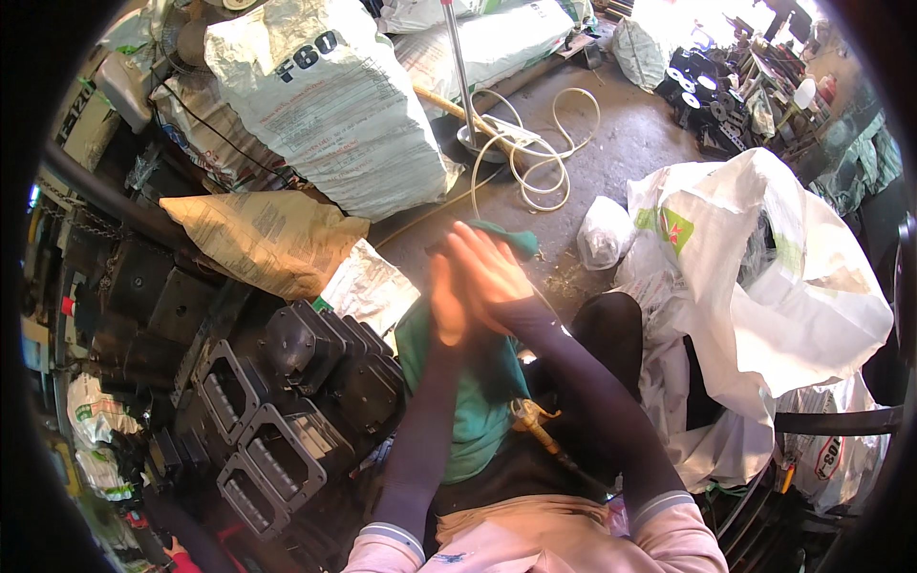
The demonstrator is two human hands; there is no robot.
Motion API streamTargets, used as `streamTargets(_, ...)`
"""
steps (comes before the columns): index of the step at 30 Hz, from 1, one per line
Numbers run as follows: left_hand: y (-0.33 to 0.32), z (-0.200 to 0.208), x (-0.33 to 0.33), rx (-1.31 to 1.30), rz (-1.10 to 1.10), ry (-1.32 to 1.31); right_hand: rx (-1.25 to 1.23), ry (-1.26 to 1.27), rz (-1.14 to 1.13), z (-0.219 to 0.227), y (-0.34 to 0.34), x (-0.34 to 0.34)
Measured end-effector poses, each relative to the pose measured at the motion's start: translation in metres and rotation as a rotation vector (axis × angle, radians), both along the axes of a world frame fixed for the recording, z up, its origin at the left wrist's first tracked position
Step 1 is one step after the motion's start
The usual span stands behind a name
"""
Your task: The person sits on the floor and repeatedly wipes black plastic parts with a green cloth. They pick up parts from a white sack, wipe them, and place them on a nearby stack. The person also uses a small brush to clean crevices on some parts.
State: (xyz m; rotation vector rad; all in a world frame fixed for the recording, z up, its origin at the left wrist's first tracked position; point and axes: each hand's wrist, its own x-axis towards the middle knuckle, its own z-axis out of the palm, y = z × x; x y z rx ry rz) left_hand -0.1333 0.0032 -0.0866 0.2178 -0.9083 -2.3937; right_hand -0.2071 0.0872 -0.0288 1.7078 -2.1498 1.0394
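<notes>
The person's two hands meet above the lap, with the left hand (447, 301) and the right hand (492, 277) set palm toward palm, fingers stretched out and pointing away from the body. Both are somewhat blurred; neither has its fingers curled around anything, though whether something thin lies between the palms cannot be told. A green piece of fabric (516, 241) shows just beyond the fingertips of the right hand; whether it touches them is unclear. Below the hands, a green cloth (473, 435) drapes over the lap, and a yellowish handle-like object (537, 430) lies at its right edge. To the left stand black rectangular castings (298, 353), several with open frames, near a crumpled brown paper bag (277, 239). A large white sack (325, 115) stands behind the bag, a pale hose (564, 162) loops across the floor (630, 143), and a rumpled white bag (726, 315) sits at the right.
</notes>
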Motion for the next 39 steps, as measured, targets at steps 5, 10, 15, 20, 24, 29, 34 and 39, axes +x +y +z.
streamTargets(5,0.0,-0.011,0.0,0.156,-0.018,-0.045,0.029,0.117,-0.101,-0.02,0.01,0.012)
streamTargets(10,-0.013,-0.015,0.001,0.074,-0.085,-0.01,-0.131,0.065,0.051,-0.035,0.046,0.03)
streamTargets(15,0.01,0.001,0.005,-0.075,0.03,-0.184,-0.069,0.054,0.052,-0.029,0.051,0.022)
streamTargets(20,0.019,0.014,0.002,-0.194,0.049,-0.003,-0.116,-0.054,-0.07,-0.017,0.011,-0.01)
streamTargets(24,0.019,0.005,0.006,-0.613,0.046,-0.096,-0.139,-0.685,-0.138,-0.029,0.01,-0.026)
streamTargets(29,0.022,0.0,0.005,-0.595,-0.035,-0.118,-0.417,-1.356,0.025,-0.051,0.022,-0.034)
streamTargets(34,0.019,0.017,0.01,-0.37,-0.112,-0.142,-0.412,-1.207,0.047,-0.041,0.02,-0.03)
streamTargets(39,0.016,0.031,0.019,-0.387,-0.116,-0.076,-0.087,-0.275,-0.124,-0.009,0.034,0.0)
